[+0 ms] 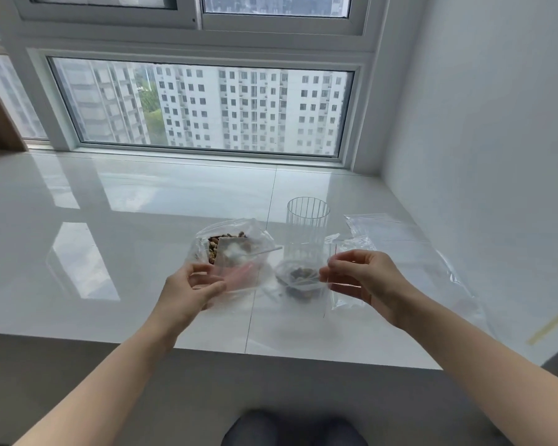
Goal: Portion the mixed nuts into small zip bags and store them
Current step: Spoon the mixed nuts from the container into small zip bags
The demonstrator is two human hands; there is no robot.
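Both hands are holding up a small clear zip bag (pixel 273 278) above the near edge of the white desk (pixel 110 204), stretched between them. The left hand (pixel 190 291) is pinching the bag's left side, thumb over curled fingers, and the right hand (pixel 361 278) is pinching its right side between thumb and fingertips. Seen through the plastic, a small heap of nuts (pixel 303 278) is showing near the right hand; whether it is lying inside the held bag or on the desk behind it cannot be told. Just behind the left hand, a larger open bag (pixel 232 239) is sitting on the desk with mixed nuts inside. A ribbed glass (pixel 307 226) is standing upright near the middle, just behind the held bag. More empty bags (pixel 397 233) are lying flat toward the right edge, by the wall.
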